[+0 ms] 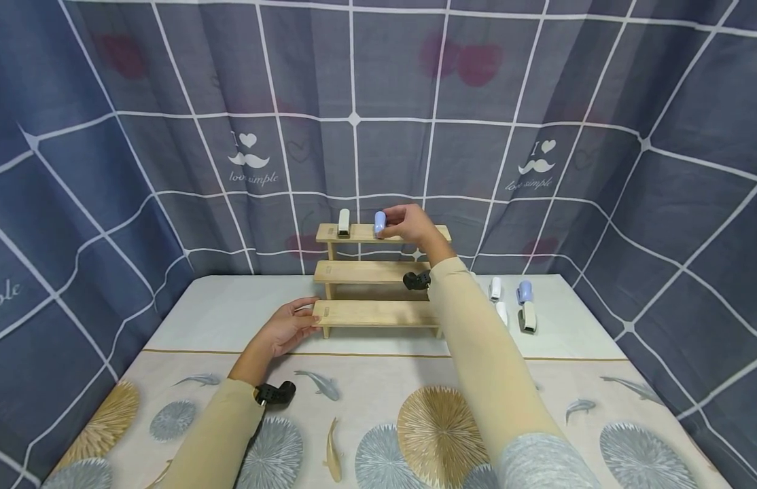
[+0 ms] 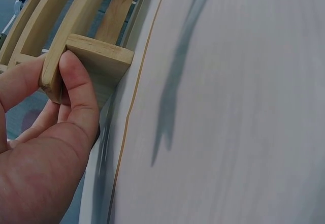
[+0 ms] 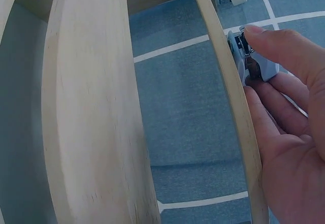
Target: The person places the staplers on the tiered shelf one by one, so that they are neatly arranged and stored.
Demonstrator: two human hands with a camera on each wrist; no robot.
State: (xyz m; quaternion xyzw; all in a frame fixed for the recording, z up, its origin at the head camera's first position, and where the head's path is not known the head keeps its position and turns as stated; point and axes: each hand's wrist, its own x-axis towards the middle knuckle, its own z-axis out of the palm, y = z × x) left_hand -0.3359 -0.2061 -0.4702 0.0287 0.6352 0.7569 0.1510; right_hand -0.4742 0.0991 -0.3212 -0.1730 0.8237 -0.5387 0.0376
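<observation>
A small blue stapler [image 1: 380, 221] stands on the top step of a three-tier wooden rack [image 1: 378, 313], right of a white stapler [image 1: 344, 222]. My right hand [image 1: 413, 225] pinches the blue stapler between thumb and fingers; the right wrist view shows its metal inner parts facing the camera [image 3: 249, 56]. At the rack's front left corner, my left hand [image 1: 288, 329] grips the end of the lowest step. In the left wrist view, the thumb and fingers [image 2: 76, 76] close around that board's end.
Right of the rack, several more staplers lie on the white table, among them a blue one [image 1: 524, 292], a cream one [image 1: 528, 317] and a white one [image 1: 495, 289]. A patterned cloth [image 1: 329, 435] covers the front. A grid-patterned curtain [image 1: 391, 156] hangs close behind the rack.
</observation>
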